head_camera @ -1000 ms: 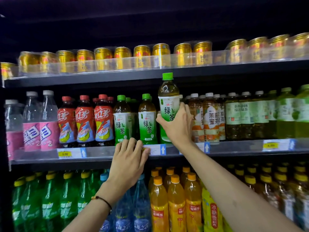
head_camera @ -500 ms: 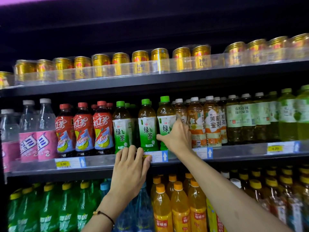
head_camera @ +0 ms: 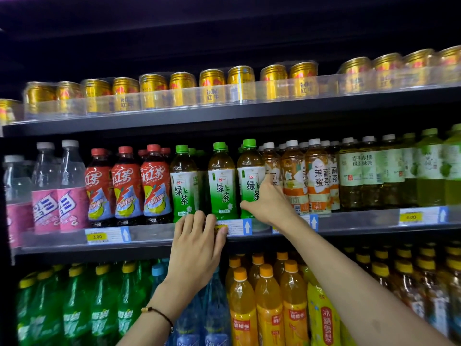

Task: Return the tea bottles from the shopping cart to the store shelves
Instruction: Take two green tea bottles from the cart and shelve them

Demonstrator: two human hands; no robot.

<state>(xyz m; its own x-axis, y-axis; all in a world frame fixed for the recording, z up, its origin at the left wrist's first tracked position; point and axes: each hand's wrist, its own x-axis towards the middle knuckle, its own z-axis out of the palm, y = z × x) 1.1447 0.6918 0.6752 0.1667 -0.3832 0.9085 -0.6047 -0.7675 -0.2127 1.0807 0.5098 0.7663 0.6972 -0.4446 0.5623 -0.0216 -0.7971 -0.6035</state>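
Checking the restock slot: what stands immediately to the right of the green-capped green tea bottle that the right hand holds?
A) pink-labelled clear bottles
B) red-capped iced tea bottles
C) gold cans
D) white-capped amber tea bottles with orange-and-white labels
D: the white-capped amber tea bottles with orange-and-white labels stand directly beside the green-capped green tea bottle with the white-and-green label, on the side where the right hand grips it.

"绿茶" on tea bottle (head_camera: 247, 176); "3.00" on price tag (head_camera: 96, 236); "RedBull" on cans (head_camera: 212, 81).
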